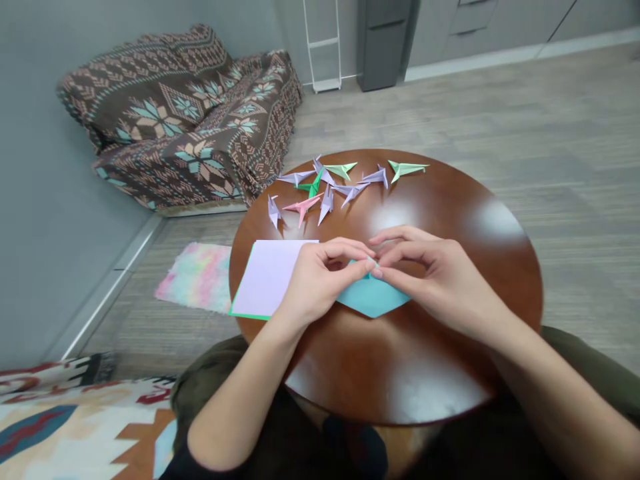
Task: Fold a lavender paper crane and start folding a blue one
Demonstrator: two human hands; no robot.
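Observation:
A sheet of turquoise origami paper (374, 301), partly folded, lies on the round brown table in front of me. My left hand (325, 273) pinches its far part between thumb and fingers. From the other side my right hand (425, 267) grips the same spot, its thumb tip close to the left thumb. Both hands cover the upper part of the sheet, so the folds there are mostly hidden. Beside my left hand rests a stack of lilac paper (270, 277), with a green edge showing underneath.
Several folded paper cranes, among them a pink crane (303, 208) and a pale green crane (406, 169), sit at the table's (480, 267) far side. Beyond stands a sofa (190, 127) under a patterned cover. A pastel fluffy mat (197, 277) lies on the floor at left.

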